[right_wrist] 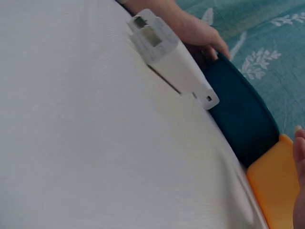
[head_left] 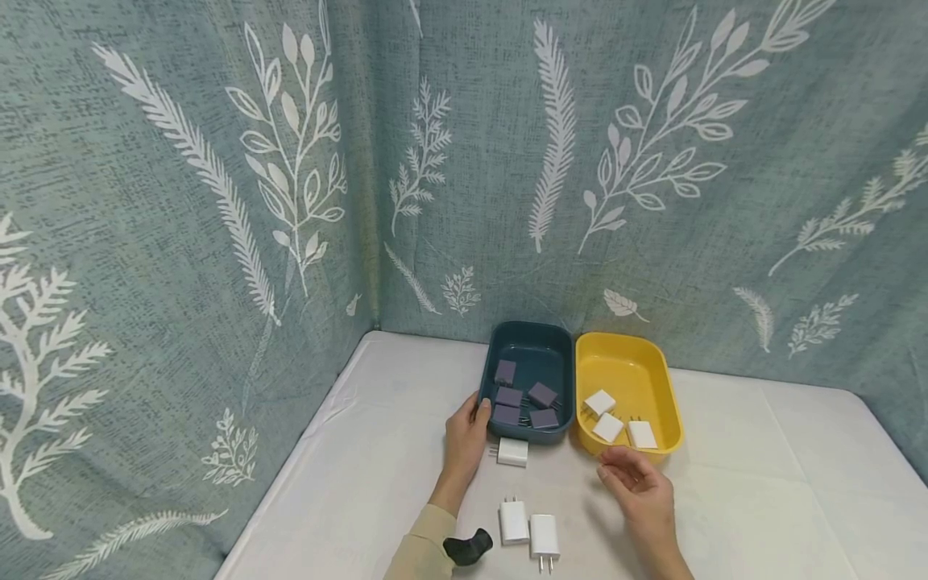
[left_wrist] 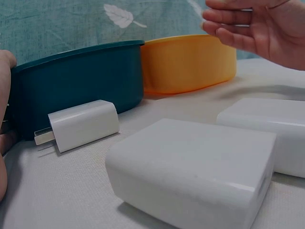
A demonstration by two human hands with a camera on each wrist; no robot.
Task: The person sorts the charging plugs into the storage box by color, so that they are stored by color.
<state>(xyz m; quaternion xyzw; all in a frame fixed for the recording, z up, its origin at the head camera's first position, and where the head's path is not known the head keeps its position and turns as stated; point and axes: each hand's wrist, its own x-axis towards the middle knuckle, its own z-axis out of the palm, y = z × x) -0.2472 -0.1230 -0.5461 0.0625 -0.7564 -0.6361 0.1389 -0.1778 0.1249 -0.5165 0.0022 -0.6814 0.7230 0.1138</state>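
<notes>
My left hand [head_left: 466,439] grips the left side of a dark blue bin [head_left: 532,436], its thumb at the rim. Several purple plug chargers [head_left: 506,415] lie in that bin. Beside it stands a yellow bin [head_left: 673,403] with three white plug chargers [head_left: 641,434] inside. My right hand [head_left: 638,491] hovers just in front of the yellow bin, fingers loosely bent and holding nothing. A white charger [left_wrist: 86,125] lies on its side close against the blue bin's front. Two more white chargers [head_left: 514,522] [head_left: 544,536] lie side by side nearer to me, their prongs pointing opposite ways.
A white cloth [head_left: 747,483] covers the table. Patterned blue-green curtains [head_left: 478,161] hang behind and along the left. A black strap piece [head_left: 467,548] sits at my left wrist, beside the loose chargers.
</notes>
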